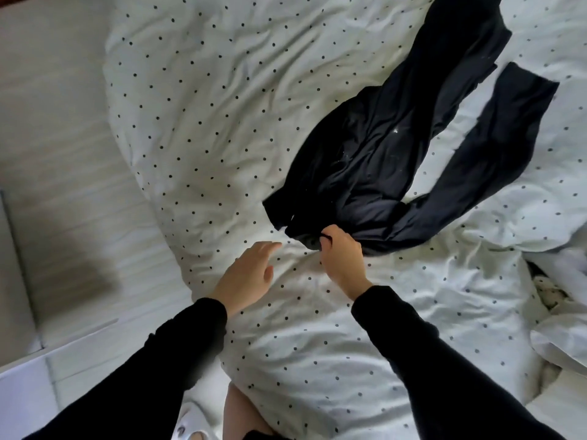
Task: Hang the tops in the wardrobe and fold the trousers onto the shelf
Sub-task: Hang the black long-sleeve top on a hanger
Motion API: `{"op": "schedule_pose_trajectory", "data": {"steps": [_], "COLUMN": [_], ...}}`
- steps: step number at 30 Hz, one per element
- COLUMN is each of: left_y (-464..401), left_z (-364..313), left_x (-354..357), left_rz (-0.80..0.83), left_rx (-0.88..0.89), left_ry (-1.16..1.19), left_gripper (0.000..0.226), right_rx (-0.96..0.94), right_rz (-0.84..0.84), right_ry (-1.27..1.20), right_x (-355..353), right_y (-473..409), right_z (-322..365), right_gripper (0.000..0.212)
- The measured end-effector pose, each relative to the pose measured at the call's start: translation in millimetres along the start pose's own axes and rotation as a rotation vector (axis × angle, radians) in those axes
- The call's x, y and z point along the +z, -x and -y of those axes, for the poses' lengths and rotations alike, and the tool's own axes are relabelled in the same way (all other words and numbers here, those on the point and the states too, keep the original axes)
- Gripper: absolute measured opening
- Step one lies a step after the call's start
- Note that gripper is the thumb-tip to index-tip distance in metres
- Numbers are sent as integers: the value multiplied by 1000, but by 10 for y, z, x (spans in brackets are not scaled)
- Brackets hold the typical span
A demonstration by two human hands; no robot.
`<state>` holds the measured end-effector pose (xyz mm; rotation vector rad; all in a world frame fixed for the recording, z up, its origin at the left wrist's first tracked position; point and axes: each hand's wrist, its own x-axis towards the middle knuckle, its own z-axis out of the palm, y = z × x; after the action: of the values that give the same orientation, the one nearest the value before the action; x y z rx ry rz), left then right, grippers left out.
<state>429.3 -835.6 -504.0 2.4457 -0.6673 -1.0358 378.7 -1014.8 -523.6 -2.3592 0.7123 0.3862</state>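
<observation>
A black garment (pixel 390 150) lies crumpled on the white dotted duvet (pixel 222 122), with two long parts stretching away to the upper right. My right hand (pixel 341 258) grips its near edge, fingers curled into the cloth. My left hand (pixel 251 274) hovers just left of that edge, fingers straight and reaching toward the garment, holding nothing. Both arms wear black sleeves.
The duvet covers the bed across most of the view, bunched into folds at the right (pixel 556 328). A pale floor (pixel 63 154) runs along the left side. White furniture (pixel 22 385) stands at the lower left. A white slipper (pixel 190 427) shows at the bottom.
</observation>
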Motion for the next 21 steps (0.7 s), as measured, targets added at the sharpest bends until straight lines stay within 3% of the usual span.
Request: {"op": "schedule_pose_trajectory", "data": {"steps": [5,8,11,21], "left_y": [-202,-256,-84,1292], "left_z": [-437,-675,-847,-758], "left_x": [-186,-359,-677,-2117], "left_rz": [-109,-169,-218,-376], "left_rx": [166,218,178,345], "left_ry": [-5,189,320,276], "left_gripper": [68,35,13,13], "right_rx": [-39,-70,-122,-461], "right_rz": [39,-16,-102,-156], "right_ry": [-443,-531,-493,-345], "right_x": [-517,-841,-1213,-2055], "right_y": [146,279,424,1021], "right_z": [106,235,399,1751], "right_gripper": [11,13,12,26]}}
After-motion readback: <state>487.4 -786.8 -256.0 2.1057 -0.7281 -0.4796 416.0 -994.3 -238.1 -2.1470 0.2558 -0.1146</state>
